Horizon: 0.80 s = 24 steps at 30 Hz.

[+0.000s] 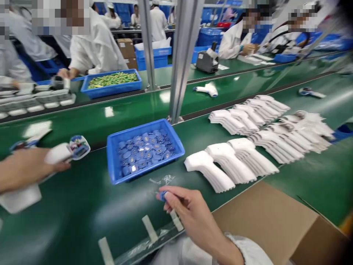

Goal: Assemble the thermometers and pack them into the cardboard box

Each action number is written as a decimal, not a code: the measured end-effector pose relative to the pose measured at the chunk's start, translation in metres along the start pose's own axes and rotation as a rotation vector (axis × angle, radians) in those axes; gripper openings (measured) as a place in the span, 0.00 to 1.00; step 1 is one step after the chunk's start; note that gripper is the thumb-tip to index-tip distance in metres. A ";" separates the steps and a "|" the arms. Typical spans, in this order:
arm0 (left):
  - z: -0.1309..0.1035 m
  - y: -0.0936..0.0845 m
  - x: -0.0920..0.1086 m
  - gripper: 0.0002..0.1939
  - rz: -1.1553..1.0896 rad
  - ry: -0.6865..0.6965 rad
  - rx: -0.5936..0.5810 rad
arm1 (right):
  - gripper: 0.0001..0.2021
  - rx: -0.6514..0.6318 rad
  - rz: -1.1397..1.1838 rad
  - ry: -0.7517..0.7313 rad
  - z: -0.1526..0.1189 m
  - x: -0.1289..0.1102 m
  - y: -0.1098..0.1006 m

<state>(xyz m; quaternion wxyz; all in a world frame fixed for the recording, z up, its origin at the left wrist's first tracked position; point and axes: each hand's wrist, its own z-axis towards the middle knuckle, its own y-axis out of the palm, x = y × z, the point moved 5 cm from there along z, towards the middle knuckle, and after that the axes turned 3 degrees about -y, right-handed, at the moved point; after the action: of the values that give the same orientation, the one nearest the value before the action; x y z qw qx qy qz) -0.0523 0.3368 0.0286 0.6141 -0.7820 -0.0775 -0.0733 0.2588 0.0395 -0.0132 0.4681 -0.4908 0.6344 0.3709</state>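
Note:
My left hand, at the left edge, is closed around a white pistol-shaped device. The device's blue-rimmed head faces up and shows a small dark display and coloured parts. My right hand pinches a small blue plastic piece between thumb and fingers, above the green bench. Just beyond it stands a blue tray with many flat blue pieces that look like covers. Clear plastic scraps lie between that tray and my right hand.
Stacked white housing shells fill the right side, with a cardboard box in front. A metal post rises behind the tray. Other devices lie on the green belt. Co-workers in white sit opposite, near a tray of green-yellow parts.

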 end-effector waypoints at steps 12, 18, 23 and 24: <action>-0.191 0.062 -0.013 0.28 -0.541 0.044 -0.204 | 0.14 0.078 -0.098 -0.128 0.007 -0.007 0.062; -0.221 0.093 0.060 0.19 -0.624 0.270 -0.223 | 0.11 0.050 -0.182 -0.407 0.000 -0.016 0.093; -0.225 0.095 0.070 0.18 -0.657 0.316 -0.321 | 0.11 0.108 -0.375 -0.692 -0.010 -0.030 0.090; -0.225 0.094 0.069 0.18 -0.619 0.323 -0.332 | 0.11 0.118 -0.406 -0.748 -0.012 -0.033 0.087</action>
<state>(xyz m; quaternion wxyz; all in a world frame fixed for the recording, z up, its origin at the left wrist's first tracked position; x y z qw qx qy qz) 0.0309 0.0980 0.0069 0.4321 -0.7889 -0.1990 -0.3890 0.1739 0.0585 0.0230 0.7565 -0.4098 0.3317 0.3869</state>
